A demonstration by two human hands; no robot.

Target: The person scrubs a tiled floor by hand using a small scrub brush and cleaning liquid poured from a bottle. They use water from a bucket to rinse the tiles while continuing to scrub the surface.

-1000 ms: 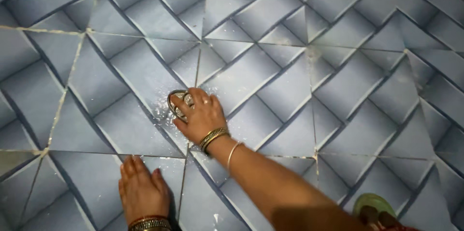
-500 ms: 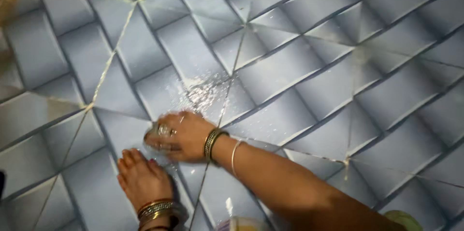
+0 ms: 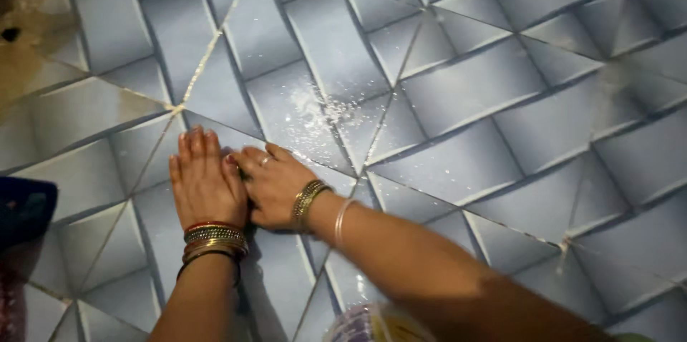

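L hand point(image 3: 205, 181) fingers point(image 3: 195, 147) lie flat and pressed together on the blue-grey tiled floor point(image 3: 465, 99), pointing to the top of the frame, palm down, nothing pinched. R hand point(image 3: 275, 184) sits just right of it, touching its edge; R fingers point(image 3: 247, 159) curl toward the L hand's side, a ring visible. Whether they grip something underneath can't be told, since anything held is hidden btwn the two hands. Wet, speckled patch point(image 3: 318, 113) with white flecks lies just above-right of the hands, centre of frame, on the tile seam.

Judgement: looks like floor scrubbing/wiping w/ the R hand while the L braces. To do it well: keep L palm flat for steady weight, press the R hand evenly, work along grout lines so flecks don't spread.

Pose outward: L wrist carries stacked bangles point(image 3: 215, 236), forearm runs straight down to the bottom edge. R wrist has gold bangles point(image 3: 308, 199) plus a thin one; R forearm crosses diagonally to lower right. Dark blue cloth point(image 3: 25, 209) at left edge; pale plastic object point(image 3: 376, 324) at bottom centre.
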